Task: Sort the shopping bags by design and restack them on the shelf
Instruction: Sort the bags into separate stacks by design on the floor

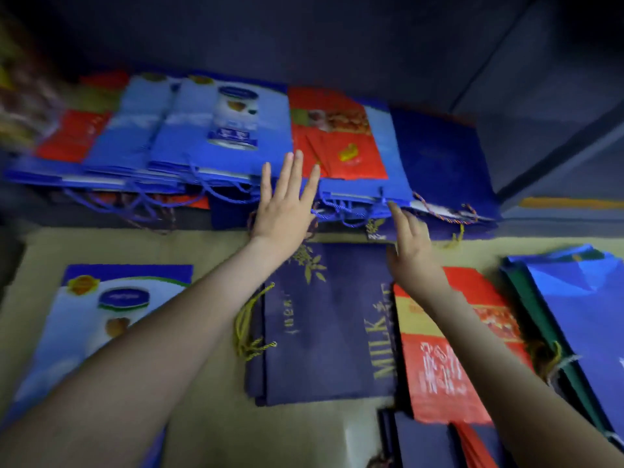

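Observation:
Flat shopping bags lie stacked along the dark shelf: light blue bags with a printed tin (216, 130), a red bag (341, 136) and a dark blue bag (442, 157). My left hand (287, 197) reaches forward with straight, spread fingers, its fingertips at the front edge of the blue stack. My right hand (410, 241) points its index finger at the lower edge of the blue bag under the red one. Nearer me lie sorted piles: a light blue tin bag (111, 309), a navy MILK bag (331, 325) and a red bag (435, 359).
A pile of bright blue and green bags (574, 315) sits at the right edge. More navy and red bags (439, 440) lie at the bottom. A beige surface (209, 427) carries the near piles. Blue cord handles (152, 204) hang off the shelf's front.

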`<move>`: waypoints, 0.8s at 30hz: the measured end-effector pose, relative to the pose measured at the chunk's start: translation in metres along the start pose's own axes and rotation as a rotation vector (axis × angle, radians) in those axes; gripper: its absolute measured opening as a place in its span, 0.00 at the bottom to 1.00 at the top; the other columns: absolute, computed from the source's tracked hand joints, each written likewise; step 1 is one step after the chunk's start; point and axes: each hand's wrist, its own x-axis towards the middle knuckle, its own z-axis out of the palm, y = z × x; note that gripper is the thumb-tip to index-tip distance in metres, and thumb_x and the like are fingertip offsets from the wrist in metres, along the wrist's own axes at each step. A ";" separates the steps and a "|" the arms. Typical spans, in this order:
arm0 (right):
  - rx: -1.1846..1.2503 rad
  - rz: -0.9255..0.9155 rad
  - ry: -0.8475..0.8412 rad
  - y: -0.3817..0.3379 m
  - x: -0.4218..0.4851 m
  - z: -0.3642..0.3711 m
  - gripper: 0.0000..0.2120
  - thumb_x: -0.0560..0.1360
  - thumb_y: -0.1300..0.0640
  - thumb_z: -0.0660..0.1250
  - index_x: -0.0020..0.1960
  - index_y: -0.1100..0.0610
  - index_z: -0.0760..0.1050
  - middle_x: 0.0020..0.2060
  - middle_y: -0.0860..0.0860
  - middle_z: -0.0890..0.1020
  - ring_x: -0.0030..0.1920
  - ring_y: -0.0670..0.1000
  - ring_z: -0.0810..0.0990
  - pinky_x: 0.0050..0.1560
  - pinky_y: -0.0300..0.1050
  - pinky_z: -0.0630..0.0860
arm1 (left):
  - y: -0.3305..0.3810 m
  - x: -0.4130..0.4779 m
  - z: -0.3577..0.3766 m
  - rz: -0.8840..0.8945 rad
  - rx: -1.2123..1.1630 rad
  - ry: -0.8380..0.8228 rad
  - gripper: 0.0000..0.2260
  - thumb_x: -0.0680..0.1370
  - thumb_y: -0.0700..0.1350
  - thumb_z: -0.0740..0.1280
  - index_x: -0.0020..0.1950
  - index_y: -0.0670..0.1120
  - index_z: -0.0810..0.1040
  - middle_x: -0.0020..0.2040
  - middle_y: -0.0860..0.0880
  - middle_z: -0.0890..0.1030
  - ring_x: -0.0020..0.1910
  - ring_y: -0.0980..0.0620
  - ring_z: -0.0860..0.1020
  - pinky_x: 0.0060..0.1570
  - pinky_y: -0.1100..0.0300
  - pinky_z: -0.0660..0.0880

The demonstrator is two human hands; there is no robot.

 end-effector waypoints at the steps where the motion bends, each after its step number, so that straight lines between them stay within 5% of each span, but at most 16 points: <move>1: 0.000 -0.044 0.026 -0.010 0.021 0.005 0.35 0.65 0.70 0.61 0.72 0.67 0.61 0.62 0.67 0.71 0.60 0.64 0.67 0.62 0.55 0.65 | -0.005 0.008 0.002 0.026 0.013 -0.070 0.36 0.77 0.56 0.63 0.78 0.45 0.49 0.77 0.37 0.50 0.76 0.40 0.49 0.71 0.39 0.46; 3: 0.018 -0.076 -0.021 -0.026 0.055 0.015 0.36 0.65 0.66 0.61 0.73 0.67 0.59 0.66 0.66 0.68 0.66 0.65 0.66 0.65 0.57 0.64 | -0.012 0.023 0.007 0.045 0.001 -0.192 0.32 0.82 0.55 0.54 0.78 0.47 0.41 0.77 0.39 0.43 0.76 0.42 0.42 0.71 0.40 0.39; 6: 0.041 -0.016 -0.103 -0.037 0.089 0.031 0.35 0.73 0.61 0.64 0.76 0.62 0.53 0.72 0.63 0.60 0.72 0.65 0.59 0.68 0.62 0.61 | -0.019 0.043 0.014 -0.063 -0.071 -0.341 0.28 0.83 0.54 0.48 0.78 0.46 0.41 0.77 0.39 0.51 0.76 0.42 0.48 0.72 0.43 0.43; 11: 0.013 0.105 -0.260 -0.044 0.127 0.038 0.33 0.80 0.51 0.58 0.78 0.50 0.43 0.77 0.55 0.52 0.76 0.57 0.50 0.72 0.58 0.51 | -0.024 0.043 0.021 -0.004 0.052 -0.348 0.24 0.83 0.48 0.53 0.76 0.42 0.53 0.72 0.38 0.62 0.70 0.40 0.61 0.71 0.48 0.55; 13: -0.110 0.162 -0.311 -0.044 0.141 0.038 0.35 0.80 0.46 0.57 0.77 0.50 0.40 0.75 0.57 0.58 0.74 0.58 0.56 0.71 0.57 0.51 | -0.029 0.039 0.022 0.014 0.068 -0.356 0.24 0.82 0.49 0.54 0.77 0.43 0.52 0.73 0.39 0.59 0.72 0.41 0.59 0.71 0.47 0.54; 16: -0.307 0.147 -0.321 -0.044 0.148 0.037 0.33 0.80 0.42 0.55 0.77 0.56 0.46 0.61 0.60 0.76 0.62 0.60 0.73 0.64 0.53 0.61 | -0.039 0.033 0.021 0.020 0.076 -0.398 0.25 0.83 0.53 0.51 0.77 0.46 0.49 0.76 0.41 0.55 0.75 0.42 0.53 0.72 0.46 0.50; 19: -0.705 -0.150 -0.332 -0.050 0.141 0.032 0.24 0.79 0.57 0.59 0.72 0.63 0.58 0.51 0.56 0.82 0.52 0.56 0.80 0.53 0.46 0.68 | -0.051 0.031 0.015 -0.045 0.103 -0.432 0.27 0.82 0.58 0.49 0.77 0.46 0.48 0.77 0.41 0.52 0.76 0.41 0.51 0.73 0.45 0.48; 21: -0.856 -0.280 -0.370 -0.051 0.133 0.027 0.21 0.73 0.64 0.63 0.65 0.65 0.64 0.49 0.53 0.82 0.49 0.54 0.81 0.51 0.43 0.70 | -0.053 0.029 0.009 -0.077 0.104 -0.422 0.31 0.80 0.63 0.47 0.77 0.46 0.49 0.77 0.41 0.52 0.76 0.40 0.49 0.73 0.44 0.45; 24: -0.841 -0.412 -0.170 -0.050 0.122 0.016 0.18 0.52 0.67 0.70 0.42 0.64 0.75 0.27 0.55 0.79 0.27 0.53 0.79 0.34 0.39 0.72 | -0.045 0.025 -0.003 -0.046 0.018 -0.311 0.37 0.77 0.68 0.48 0.78 0.44 0.50 0.77 0.42 0.52 0.76 0.43 0.47 0.73 0.44 0.41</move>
